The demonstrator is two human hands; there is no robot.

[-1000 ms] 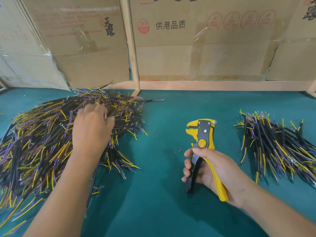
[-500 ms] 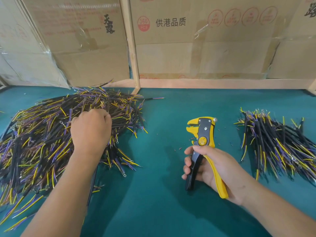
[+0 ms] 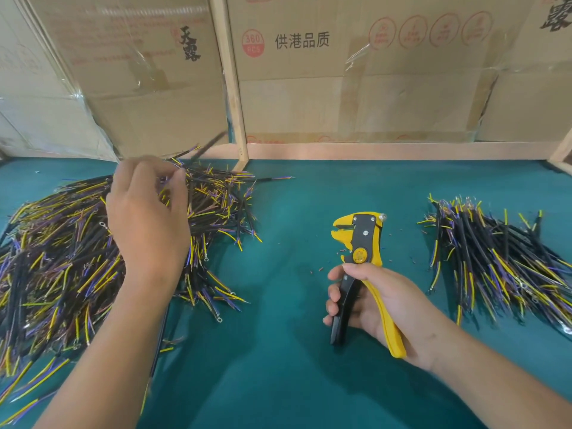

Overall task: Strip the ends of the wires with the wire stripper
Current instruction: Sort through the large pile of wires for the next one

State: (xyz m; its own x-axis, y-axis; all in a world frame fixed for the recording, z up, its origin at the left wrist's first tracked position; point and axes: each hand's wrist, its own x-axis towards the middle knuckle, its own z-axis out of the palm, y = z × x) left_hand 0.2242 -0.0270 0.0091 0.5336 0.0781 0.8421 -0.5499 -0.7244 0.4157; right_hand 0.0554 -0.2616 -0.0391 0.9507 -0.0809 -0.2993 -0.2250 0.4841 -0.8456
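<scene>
A big heap of black cables with yellow and purple wire ends (image 3: 62,258) covers the left of the green table. Above that heap my left hand (image 3: 148,218) pinches one black cable (image 3: 205,148), which slants up and to the right from my fingertips, blurred. My right hand (image 3: 380,305) grips the handles of the yellow and black wire stripper (image 3: 360,243), upright at centre right with its jaws pointing left and nothing in them. A smaller heap of the same cables (image 3: 501,261) lies at the right.
Taped cardboard boxes (image 3: 356,72) and a wooden frame post (image 3: 230,88) wall off the back of the green table (image 3: 288,351). Small bits of cut insulation (image 3: 320,269) are scattered near the stripper.
My left hand has risen off the left heap and moved back, now lifting a single cable. The right hand and stripper have barely moved.
</scene>
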